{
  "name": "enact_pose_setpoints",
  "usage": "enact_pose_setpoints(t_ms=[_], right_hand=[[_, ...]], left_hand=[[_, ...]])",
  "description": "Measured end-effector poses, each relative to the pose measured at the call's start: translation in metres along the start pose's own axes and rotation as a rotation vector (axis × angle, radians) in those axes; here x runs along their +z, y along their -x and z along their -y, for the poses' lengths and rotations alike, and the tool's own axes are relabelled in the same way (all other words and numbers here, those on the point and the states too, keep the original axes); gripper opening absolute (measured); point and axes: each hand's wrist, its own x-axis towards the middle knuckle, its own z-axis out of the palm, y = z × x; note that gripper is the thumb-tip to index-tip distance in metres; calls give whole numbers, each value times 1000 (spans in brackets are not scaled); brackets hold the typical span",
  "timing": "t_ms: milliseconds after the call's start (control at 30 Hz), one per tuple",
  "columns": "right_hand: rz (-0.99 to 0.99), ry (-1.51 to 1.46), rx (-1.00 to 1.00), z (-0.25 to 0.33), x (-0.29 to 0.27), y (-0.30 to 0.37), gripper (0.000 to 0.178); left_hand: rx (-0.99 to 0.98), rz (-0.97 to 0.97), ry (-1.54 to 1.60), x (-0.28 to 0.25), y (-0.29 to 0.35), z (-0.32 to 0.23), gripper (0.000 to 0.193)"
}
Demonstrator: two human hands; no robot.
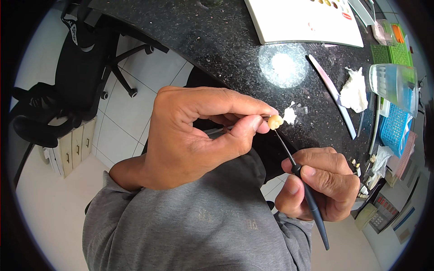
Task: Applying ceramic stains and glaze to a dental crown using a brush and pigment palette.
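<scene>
The left hand (194, 135) is pinching closed around a thin metal holder (216, 131), whose shaft is showing between thumb and index finger, and a small cream-coloured tooth-shaped piece (275, 121) is sitting at the far end of that holder, just off the fingertips at about three o'clock from the hand. The right hand (323, 183) is gripping a slim black-handled brush (312, 198) like a pen, thumb and index finger closing on its collar; its fine dark tip is reaching up toward eleven o'clock and is touching, or all but touching, the underside of the tooth-shaped piece, while the handle is trailing down toward five o'clock past the palm. Both forearms are coming in from six o'clock in grey sleeves (194, 226). Just beside the tooth-shaped piece, at three o'clock, a small white dab (290, 114) is lying on the black speckled counter (217, 40). Farther out at two o'clock a long flat pale strip (334, 95) is lying slantwise, with a crumpled white tissue (355, 90) just past it. At twelve o'clock a white tray (298, 22) is resting on the counter. At the three o'clock rim a blue basket (393, 124) and a clear plastic container (393, 81) are standing. At nine o'clock a black office chair (77, 67) is standing on the pale tiled floor (135, 104).
</scene>
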Motion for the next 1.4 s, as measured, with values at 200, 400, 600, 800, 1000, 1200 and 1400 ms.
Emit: enact_pose_setpoints(t_ms=[200, 400, 600, 800, 1000, 1200, 1400], right_hand=[[13, -2, 7, 1, 1, -1, 29], [-11, -20, -17, -2, 2, -1, 27], [-79, 11, -16, -2, 5, -1, 27], [-56, -25, -37, -3, 4, 1, 28], [-61, -11, -44, -3, 7, -1, 29], [-46, -5, -40, -4, 7, -1, 29], [-29, -3, -29, -2, 6, 0, 30]], left_hand=[[1, 13, -3, -1, -1, 0, 18], [1, 13, 13, -1, 0, 1, 17], [-8, 25, 15, -2, -1, 0, 17], [-13, 29, 7, -2, 0, 0, 17], [-31, 33, 14, -3, 0, 0, 16], [-42, 31, 12, -3, 0, 0, 16], [-27, 28, 22, -3, 0, 0, 16]])
